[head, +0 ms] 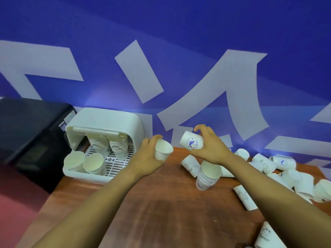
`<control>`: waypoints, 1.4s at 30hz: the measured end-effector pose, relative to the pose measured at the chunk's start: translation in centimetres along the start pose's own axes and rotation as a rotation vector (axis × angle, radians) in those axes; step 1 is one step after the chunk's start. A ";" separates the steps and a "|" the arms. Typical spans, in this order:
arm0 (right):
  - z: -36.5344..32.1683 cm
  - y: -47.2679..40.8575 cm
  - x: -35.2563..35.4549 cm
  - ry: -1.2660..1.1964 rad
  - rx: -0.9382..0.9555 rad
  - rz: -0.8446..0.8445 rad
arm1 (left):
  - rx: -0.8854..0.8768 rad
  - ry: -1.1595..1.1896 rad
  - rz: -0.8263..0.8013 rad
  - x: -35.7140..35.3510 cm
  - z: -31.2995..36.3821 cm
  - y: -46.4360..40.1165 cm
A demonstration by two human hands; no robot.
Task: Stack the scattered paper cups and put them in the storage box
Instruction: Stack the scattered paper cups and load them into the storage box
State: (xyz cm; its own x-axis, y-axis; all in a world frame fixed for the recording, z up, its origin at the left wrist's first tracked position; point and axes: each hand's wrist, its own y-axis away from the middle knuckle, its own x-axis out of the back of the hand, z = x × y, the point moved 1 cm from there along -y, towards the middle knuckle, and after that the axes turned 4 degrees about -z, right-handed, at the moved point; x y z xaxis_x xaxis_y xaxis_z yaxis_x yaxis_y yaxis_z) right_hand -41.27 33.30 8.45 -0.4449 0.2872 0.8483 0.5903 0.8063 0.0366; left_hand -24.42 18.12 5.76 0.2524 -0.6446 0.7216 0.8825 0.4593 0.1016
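My left hand (148, 156) grips a white paper cup (163, 149), its mouth tilted to the upper right. My right hand (209, 145) holds another cup (190, 141) with a blue logo, lying sideways in the air with its base toward the left cup. Below the right hand an upright stack of cups (207, 176) stands on the wooden table (161, 208). The white storage box (107, 122) sits at the table's back left with its lid raised; several stacks of cups (116, 145) stand inside it. Loose cups (265, 164) lie scattered on the right.
A black machine (30, 129) stands left of the box, off the table. A blue wall with large white shapes (223, 90) rises right behind the table. More fallen cups (245, 197) lie at the right edge and the bottom right corner.
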 end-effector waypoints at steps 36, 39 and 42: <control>-24.8 1.0 -13.8 0.152 -0.122 -0.066 | 0.010 -0.157 0.037 20.0 -20.6 10.0; -25.2 0.2 -15.0 0.130 -0.115 -0.074 | -0.031 -0.253 0.108 21.0 -22.2 9.6; -25.5 -0.8 -16.1 0.075 -0.119 -0.059 | 0.016 -0.239 0.053 21.0 -22.8 8.6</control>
State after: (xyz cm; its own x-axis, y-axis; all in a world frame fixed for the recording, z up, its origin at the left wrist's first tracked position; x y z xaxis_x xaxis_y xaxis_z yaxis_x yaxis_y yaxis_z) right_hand -17.42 14.88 8.25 -0.4325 0.1981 0.8796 0.6421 0.7526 0.1462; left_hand -2.48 -5.40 6.14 0.1953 -0.4573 0.8676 0.8636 0.4994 0.0688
